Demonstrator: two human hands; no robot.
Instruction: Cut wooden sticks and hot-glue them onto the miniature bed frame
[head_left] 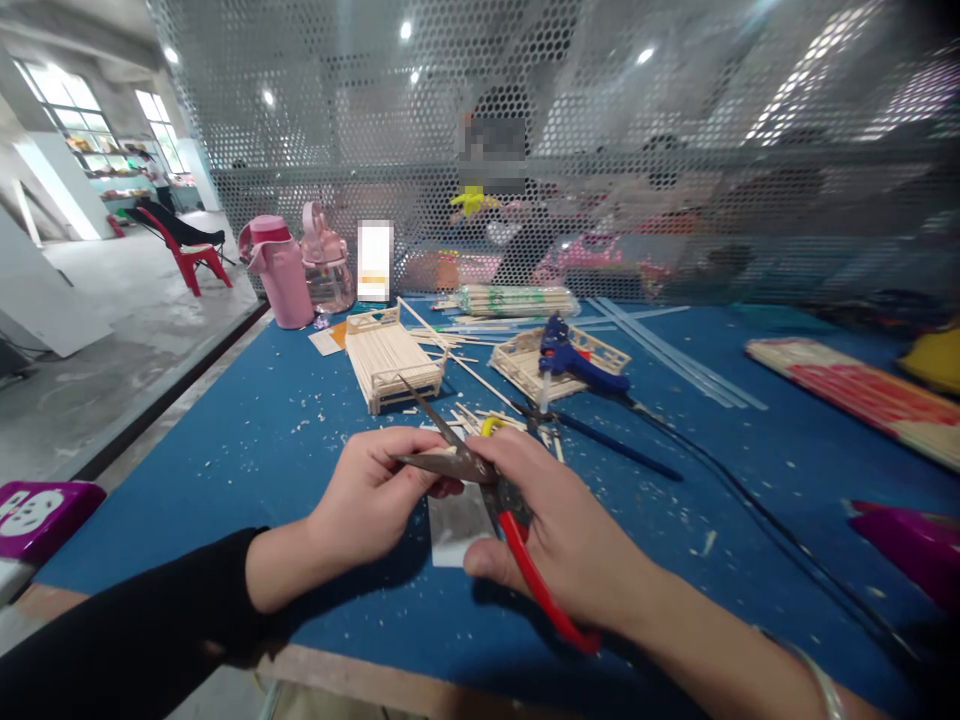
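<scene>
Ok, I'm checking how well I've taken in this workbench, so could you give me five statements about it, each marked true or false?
1. The right hand holds a red-handled tool. True.
2. The tool's blades are closed together. False: they are spread apart.
3. The left hand is right by the blades. True.
4. The glue gun lies left of the bed-shaped stick model. False: the blue glue gun is to the right of the bed-shaped stick model.
5. The tabletop is green. False: the tabletop is blue, with pale scraps scattered over it.
</scene>
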